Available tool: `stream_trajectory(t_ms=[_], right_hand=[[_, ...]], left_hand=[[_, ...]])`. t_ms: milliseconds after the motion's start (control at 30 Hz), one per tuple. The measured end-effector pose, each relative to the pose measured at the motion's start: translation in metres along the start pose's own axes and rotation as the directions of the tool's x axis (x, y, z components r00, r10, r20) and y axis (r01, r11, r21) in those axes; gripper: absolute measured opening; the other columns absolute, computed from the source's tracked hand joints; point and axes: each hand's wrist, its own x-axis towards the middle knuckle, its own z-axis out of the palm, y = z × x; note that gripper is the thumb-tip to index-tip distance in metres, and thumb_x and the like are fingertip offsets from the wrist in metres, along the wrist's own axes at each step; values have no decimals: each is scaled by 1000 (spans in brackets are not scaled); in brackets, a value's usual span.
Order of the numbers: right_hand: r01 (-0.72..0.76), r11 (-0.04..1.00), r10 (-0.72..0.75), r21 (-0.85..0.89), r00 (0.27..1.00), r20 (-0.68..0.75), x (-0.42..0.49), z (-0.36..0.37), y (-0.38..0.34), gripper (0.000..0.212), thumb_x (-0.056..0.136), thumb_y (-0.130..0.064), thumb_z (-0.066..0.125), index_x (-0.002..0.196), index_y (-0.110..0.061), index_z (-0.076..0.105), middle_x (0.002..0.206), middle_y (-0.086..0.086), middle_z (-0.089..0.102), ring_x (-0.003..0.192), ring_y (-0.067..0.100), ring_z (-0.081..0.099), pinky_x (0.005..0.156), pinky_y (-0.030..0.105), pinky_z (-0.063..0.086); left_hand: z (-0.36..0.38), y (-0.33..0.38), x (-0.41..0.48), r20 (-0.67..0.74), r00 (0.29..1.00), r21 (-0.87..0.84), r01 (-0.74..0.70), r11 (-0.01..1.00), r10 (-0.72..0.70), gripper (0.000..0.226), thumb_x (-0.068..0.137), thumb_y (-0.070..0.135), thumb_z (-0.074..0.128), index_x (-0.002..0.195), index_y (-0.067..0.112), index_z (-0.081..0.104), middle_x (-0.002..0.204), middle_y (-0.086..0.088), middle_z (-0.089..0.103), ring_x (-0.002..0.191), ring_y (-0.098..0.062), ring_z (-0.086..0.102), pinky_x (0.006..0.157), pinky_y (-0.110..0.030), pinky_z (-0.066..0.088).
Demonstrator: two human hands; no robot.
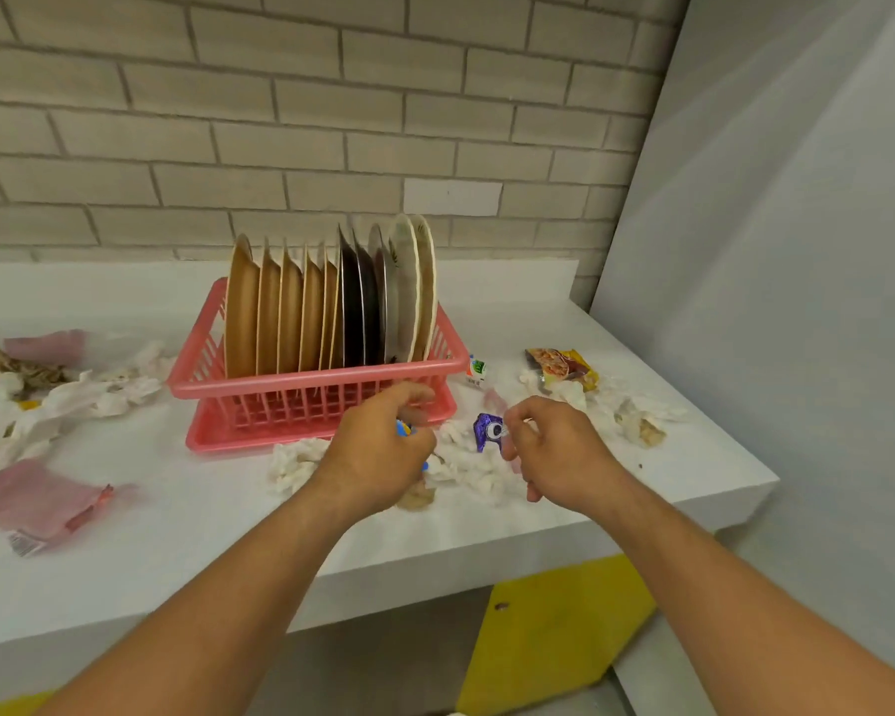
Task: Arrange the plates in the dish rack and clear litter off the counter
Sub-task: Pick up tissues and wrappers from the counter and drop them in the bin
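A pink dish rack (pixel 311 385) stands on the white counter (pixel 187 540), filled with several upright plates (pixel 332 307): brown ones at the left, dark ones in the middle, pale ones at the right. In front of the rack my left hand (pixel 383 447) is curled round a blue wrapper (pixel 406 430), mostly hidden by the fingers. My right hand (pixel 554 447) pinches a purple wrapper (pixel 487 430) between thumb and fingertips. Crumpled white tissues (pixel 466 467) lie under and between both hands.
More tissues and brown scraps (pixel 47 400) lie at the left, with a pink plastic bag (pixel 37 501) near the front. A snack packet (pixel 564 366), a small carton (pixel 478 373) and tissues (pixel 636 416) lie at the right, near the counter's right edge. A brick wall stands behind.
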Motion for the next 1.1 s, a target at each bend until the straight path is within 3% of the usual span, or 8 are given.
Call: stream_trajectory(t_ms=[100, 200, 267, 400, 500, 667, 833, 1100], right_hand=[[67, 998, -66, -4, 998, 16, -25, 3, 8, 19, 99, -20, 45, 88, -19, 59, 85, -3, 64, 50, 0, 48, 44, 15, 38], [125, 990, -124, -58, 992, 19, -56, 12, 26, 29, 99, -34, 45, 82, -18, 62, 67, -12, 57, 61, 2, 49, 55, 19, 36], [111, 992, -109, -52, 993, 35, -78, 22, 46, 38, 98, -38, 43, 68, -19, 57, 58, -11, 52, 57, 3, 46, 53, 18, 33], [21, 1000, -21, -5, 991, 132, -120, 51, 99, 29, 81, -30, 37, 56, -18, 45, 54, -6, 45, 54, 6, 39, 48, 20, 27], [-95, 995, 89, 21, 973, 211, -146, 77, 144, 30, 90, -15, 41, 60, -21, 48, 58, -8, 47, 58, 7, 41, 53, 23, 29], [-244, 967, 256, -78, 906, 336, -173, 127, 227, 24, 96, -19, 37, 79, -10, 50, 73, -1, 52, 67, 13, 44, 60, 30, 36], [-325, 928, 371, -181, 840, 396, -184, 199, 322, 22, 99, -21, 35, 87, -13, 52, 82, -1, 52, 71, 9, 46, 59, 24, 37], [-349, 908, 417, -231, 798, 435, -187, 315, 456, 23, 100, -22, 33, 98, -16, 54, 98, -1, 54, 81, 9, 50, 67, 22, 41]], left_hand=[[0, -4, -26, 19, 999, -23, 38, 999, -37, 23, 91, 9, 52, 96, 25, 69, 94, 5, 65, 61, -14, 67, 62, -33, 60], [12, -14, -56, 38, 998, 35, 45, 998, -47, 18, 92, 20, 56, 86, 28, 70, 91, 13, 65, 59, -13, 65, 57, -29, 58], [26, -22, -79, 76, 996, 88, 37, 995, -44, 17, 90, 32, 61, 75, 32, 68, 79, 14, 66, 56, -11, 63, 53, -29, 57], [61, -53, -121, 135, 989, 265, 20, 964, -58, 37, 83, 53, 61, 58, 26, 61, 55, 7, 61, 52, -7, 56, 47, -19, 41], [90, -89, -142, 234, 968, 360, 3, 933, -93, 47, 84, 55, 58, 55, 19, 55, 51, 4, 54, 51, -8, 48, 47, -22, 33], [144, -185, -164, 349, 913, 473, 23, 881, -211, 49, 90, 51, 53, 55, 16, 52, 55, 1, 56, 54, -15, 49, 49, -28, 34], [203, -319, -201, 333, 882, 592, 79, 802, -333, 50, 90, 48, 47, 52, 17, 42, 53, -1, 45, 59, -23, 49, 54, -32, 36], [305, -498, -195, 352, 898, 697, -65, 714, -263, 42, 93, 46, 36, 60, 22, 43, 62, 4, 48, 66, -24, 54, 57, -28, 33]])
